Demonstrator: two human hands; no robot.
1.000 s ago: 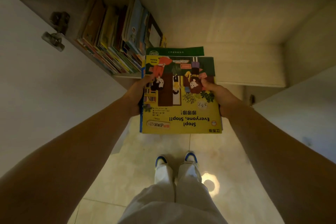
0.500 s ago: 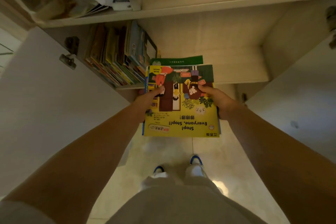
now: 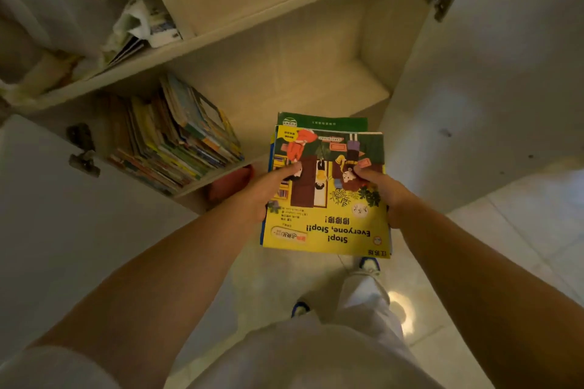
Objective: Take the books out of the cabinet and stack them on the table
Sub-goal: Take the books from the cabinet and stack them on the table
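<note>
top book: yellow cover, dark green upper band, orange and purple figures, brown bookcase, black title | book beneath: green | shelf books: mixed yellow, blue, green, red edges | cabinet: cream | doors: white | floor: pale glossy tiles | shoes: white, blue trim

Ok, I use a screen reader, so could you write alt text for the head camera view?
Both hands, the left hand and the right hand, grip a small stack of books, topped by a yellow picture book, in front of an open cabinet. More books lean on its lower shelf at left.
</note>
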